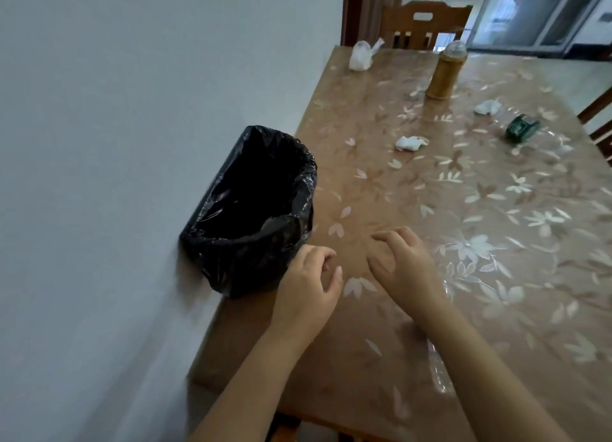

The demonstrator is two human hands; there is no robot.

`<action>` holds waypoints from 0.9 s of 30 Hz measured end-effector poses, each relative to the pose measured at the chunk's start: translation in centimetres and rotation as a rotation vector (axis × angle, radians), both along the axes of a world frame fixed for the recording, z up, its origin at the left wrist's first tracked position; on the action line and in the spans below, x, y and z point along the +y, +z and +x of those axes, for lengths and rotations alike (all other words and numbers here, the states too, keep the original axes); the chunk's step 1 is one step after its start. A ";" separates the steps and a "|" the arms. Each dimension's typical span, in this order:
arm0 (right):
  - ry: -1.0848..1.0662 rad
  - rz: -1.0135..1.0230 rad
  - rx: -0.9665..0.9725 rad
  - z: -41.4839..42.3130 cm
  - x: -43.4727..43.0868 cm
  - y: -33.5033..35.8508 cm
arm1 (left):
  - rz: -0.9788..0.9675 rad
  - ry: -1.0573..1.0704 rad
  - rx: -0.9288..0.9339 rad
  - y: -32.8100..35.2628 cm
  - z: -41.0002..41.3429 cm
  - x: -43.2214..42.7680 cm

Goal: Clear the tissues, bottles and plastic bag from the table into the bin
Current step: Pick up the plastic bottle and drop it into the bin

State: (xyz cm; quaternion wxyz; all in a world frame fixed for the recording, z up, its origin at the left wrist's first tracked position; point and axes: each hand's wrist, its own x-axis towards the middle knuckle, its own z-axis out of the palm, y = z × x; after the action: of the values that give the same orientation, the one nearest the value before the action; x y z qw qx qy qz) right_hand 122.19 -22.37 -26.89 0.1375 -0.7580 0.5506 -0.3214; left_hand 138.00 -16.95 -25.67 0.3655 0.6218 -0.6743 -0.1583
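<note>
Both forearms enter from the lower edge; the left hand (306, 284) hovers at the table's near-left edge, just beside the bin, fingers loosely curled and holding nothing; the right hand (402, 264) hovers over the table (364, 358) with fingers spread and bent, likewise empty. Judged from the layout, the clearing has barely begun or not at all (the bin's interior is too dark to tell what it holds); every visible item is on the table. Nearest of these is a crumpled tissue (410, 143) near mid-table; a second tissue (486, 107) lies further right; a clear bottle with a green label (521, 130) lies on its side beyond it, long axis running roughly from far-left to near-right, with the cap end hard to make out; a tan bottle (445, 72) stands upright with its clear domed cap on top; a white plastic bag (361, 55), knotted with its tails pointing up and right, sits at the far-left corner. All are well apart from the hands. Beside the table's left edge, against the wall (132, 110), stands the bin (251, 209), lined in black plastic, mouth open upward; a wooden chair (425, 24) stands beyond the far end.
</note>
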 end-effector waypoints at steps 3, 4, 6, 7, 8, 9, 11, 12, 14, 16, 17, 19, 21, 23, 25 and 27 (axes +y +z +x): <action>-0.073 0.041 0.007 -3.7 1.9 -1.4 | 0.071 -0.048 0.015 -1.3 -3.0 0.4; -0.089 0.055 0.006 -5.0 2.5 -1.7 | 0.101 -0.061 0.024 -1.6 -4.0 0.6; -0.116 0.084 -0.008 -7.3 3.7 -2.4 | 0.153 -0.081 0.040 -2.2 -6.1 0.8; -0.135 0.093 -0.007 -8.5 4.3 -2.6 | 0.174 -0.087 0.041 -2.4 -7.1 1.0; -0.157 0.102 0.002 -9.7 4.8 -2.9 | 0.191 -0.089 0.040 -2.6 -8.1 1.1; -0.176 0.111 0.015 -10.8 5.3 -3.2 | 0.202 -0.086 0.040 -3.0 -9.2 1.2; -0.195 0.118 0.042 -12.7 6.0 -3.6 | 0.243 -0.066 0.062 -3.8 -11.3 1.3; -0.200 0.121 0.050 -13.6 6.3 -3.9 | 0.278 -0.055 0.079 -4.3 -12.4 1.4; -0.203 0.141 0.049 -15.1 6.9 -4.6 | 0.354 -0.038 0.101 -5.2 -14.3 1.7; -0.187 0.167 0.056 -16.3 7.6 -5.6 | 0.427 -0.024 0.097 -6.2 -16.0 2.2; -0.179 0.175 0.071 -16.8 8.0 -6.2 | 0.471 -0.017 0.081 -6.7 -16.7 2.5; -0.191 0.218 0.098 -17.8 8.7 -7.6 | 0.567 0.011 0.035 -7.7 -17.9 3.2; -0.217 0.275 0.098 -18.7 9.3 -8.7 | 0.655 0.055 0.012 -8.8 -19.0 3.8; -0.226 0.303 0.086 -19.3 9.7 -9.8 | 0.705 0.111 0.022 -9.8 -20.3 4.2; -0.217 0.324 0.069 -19.5 10.0 -10.6 | 0.728 0.175 0.050 -10.6 -21.4 4.6; -0.208 0.338 0.064 -19.5 10.1 -11.3 | 0.739 0.231 0.064 -11.4 -22.2 5.1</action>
State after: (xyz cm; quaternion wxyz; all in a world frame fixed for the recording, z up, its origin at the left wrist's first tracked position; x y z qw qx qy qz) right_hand 102.65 -12.25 -38.17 0.2112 -0.6730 0.6763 -0.2124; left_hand 115.78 -11.87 -37.09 0.1530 0.7783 -0.4857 -0.3674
